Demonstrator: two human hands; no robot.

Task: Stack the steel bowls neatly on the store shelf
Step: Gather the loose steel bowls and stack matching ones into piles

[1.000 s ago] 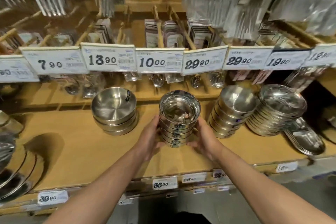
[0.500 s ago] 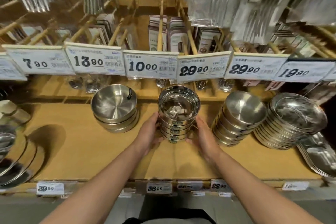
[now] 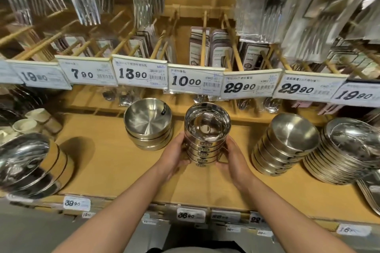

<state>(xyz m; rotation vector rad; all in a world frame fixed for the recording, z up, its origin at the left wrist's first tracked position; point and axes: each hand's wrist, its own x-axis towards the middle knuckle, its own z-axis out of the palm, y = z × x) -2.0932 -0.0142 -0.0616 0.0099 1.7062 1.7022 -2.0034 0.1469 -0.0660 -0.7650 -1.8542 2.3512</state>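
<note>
Now: shiny round bowl stack (image 3: 206,139) (steel)

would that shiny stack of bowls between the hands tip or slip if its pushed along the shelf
Likely top-heavy: the bowl stack is tall and narrow, so a high push may tip it. The polished steel looks slippery, which may be why the left hand and right hand cup both sides.

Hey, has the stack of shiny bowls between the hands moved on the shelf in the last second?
Cannot tell. The stack of shiny bowls sits about as far right of the short bowl pile as before; the camera itself shifted, so any small slide is unclear.
</note>
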